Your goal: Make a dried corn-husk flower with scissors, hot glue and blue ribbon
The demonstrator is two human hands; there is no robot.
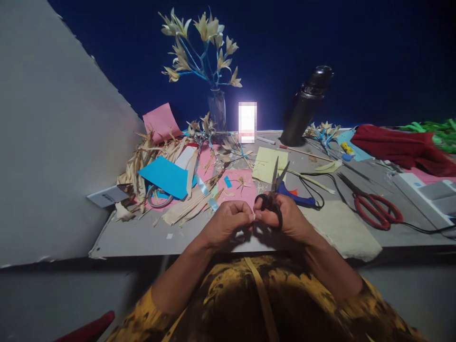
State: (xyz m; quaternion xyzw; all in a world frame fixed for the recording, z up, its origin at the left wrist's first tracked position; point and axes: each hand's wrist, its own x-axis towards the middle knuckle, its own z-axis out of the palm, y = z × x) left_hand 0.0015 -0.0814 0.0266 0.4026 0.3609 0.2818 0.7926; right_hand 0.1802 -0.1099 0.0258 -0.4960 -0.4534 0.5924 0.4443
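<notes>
Single view, head-worn cam. Looks forward and down from above the wearer's lap: both forearms (188, 270) close at bottom, tabletop (138, 237) mid-frame, dark blue wall (374, 57) behind. No second view to share.

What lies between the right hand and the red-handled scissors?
The head view shows a cream pad between the right hand and the red-handled scissors, plus a black cord near the scissors.
</notes>
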